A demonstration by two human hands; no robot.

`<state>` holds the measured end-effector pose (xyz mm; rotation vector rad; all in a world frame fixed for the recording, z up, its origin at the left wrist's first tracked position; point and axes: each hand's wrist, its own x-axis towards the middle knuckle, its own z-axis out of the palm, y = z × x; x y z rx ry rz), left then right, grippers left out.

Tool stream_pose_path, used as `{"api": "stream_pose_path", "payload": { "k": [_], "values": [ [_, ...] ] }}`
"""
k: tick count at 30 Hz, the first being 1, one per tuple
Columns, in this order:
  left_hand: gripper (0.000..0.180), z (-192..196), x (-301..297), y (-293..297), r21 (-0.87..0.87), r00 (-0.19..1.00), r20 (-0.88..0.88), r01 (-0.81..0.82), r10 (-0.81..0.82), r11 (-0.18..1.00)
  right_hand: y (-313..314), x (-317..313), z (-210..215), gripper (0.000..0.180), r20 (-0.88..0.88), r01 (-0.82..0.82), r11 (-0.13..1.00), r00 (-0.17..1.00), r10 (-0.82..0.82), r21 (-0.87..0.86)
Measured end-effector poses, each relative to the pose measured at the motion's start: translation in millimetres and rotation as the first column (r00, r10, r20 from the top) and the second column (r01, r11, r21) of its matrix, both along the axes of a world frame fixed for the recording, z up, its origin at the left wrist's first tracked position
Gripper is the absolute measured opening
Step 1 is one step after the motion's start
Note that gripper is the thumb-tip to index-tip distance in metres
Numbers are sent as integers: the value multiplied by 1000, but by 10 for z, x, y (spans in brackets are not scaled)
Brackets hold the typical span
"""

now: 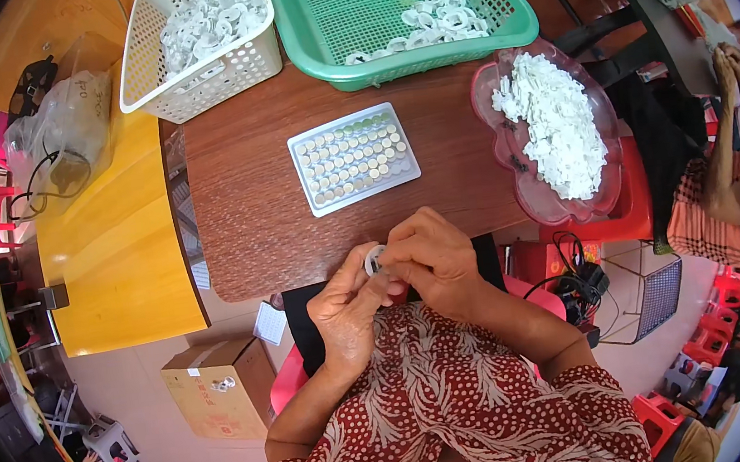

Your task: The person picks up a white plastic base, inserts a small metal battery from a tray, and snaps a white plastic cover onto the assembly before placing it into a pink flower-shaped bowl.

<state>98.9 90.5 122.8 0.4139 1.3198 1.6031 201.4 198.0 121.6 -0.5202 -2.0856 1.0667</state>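
A small white ring (375, 260) sits at the near worktop (250, 217) edge, pinched between left hand (349, 311) and right hand (433, 260), both grips clenched on it; beyond, the tray (353, 158) looks nearly filled; the pink bowl (508, 160) far right holds many white pieces, so plenty seems left.

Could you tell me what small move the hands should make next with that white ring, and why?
Probably press the small white ring together: both the left hand and right hand pinch it at the table edge, so it seems mid-assembly; the tray of small discs lies just ahead.
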Motion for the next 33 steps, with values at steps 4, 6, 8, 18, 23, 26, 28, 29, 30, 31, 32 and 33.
{"api": "stream_pose_path", "payload": {
  "k": [4, 6, 8, 18, 23, 26, 28, 29, 30, 31, 32, 33],
  "values": [
    [34, 5, 23, -11, 16, 1000, 19, -15, 14, 1000, -21, 17, -22, 13, 2, -2, 985, 1000, 2, -170],
    [34, 9, 31, -7, 14, 1000, 20, -17, 17, 1000, -20, 6, -39, 12, -7, 9, 982, 1000, -10, -187],
    [35, 10, 42, 0, 11, 1000, 22, -19, 19, 1000, -17, 5, -55, 12, -15, 20, 979, 1000, -24, -204],
    [34, -26, 105, -18, 75, 998, -58, -19, 24, 997, -118, 15, -129, 16, -105, 105, 972, 991, -85, 212],
    [33, 4, 111, -14, 93, 999, -36, -25, 29, 995, -159, 26, -129, 21, -138, 139, 963, 984, -109, 230],
    [32, 3, 126, -22, 103, 1000, 10, -25, 24, 994, -165, 38, -140, 22, -148, 155, 966, 981, -126, 205],
    [32, 22, 118, -11, 91, 1000, 9, -23, 22, 996, -152, 37, -140, 23, -137, 144, 966, 984, -116, 216],
    [32, 26, 122, -12, 91, 1000, 10, -24, 24, 996, -152, 37, -143, 23, -136, 142, 966, 984, -115, 216],
    [32, 31, 125, -13, 91, 999, 6, -34, 34, 995, -155, 33, -148, 24, -129, 148, 955, 985, -118, 255],
    [33, 32, 126, -15, 91, 999, 1, -43, 43, 995, -156, 28, -152, 25, -122, 153, 943, 985, -122, 294],
    [33, 27, 122, -17, 90, 999, 1, -44, 44, 995, -159, 17, -154, 25, -122, 152, 944, 985, -121, 294],
    [33, 20, 120, -21, 100, 999, 8, -49, 49, 994, -163, 4, -153, 25, -119, 156, 933, 985, -124, 323]
  ]
}}
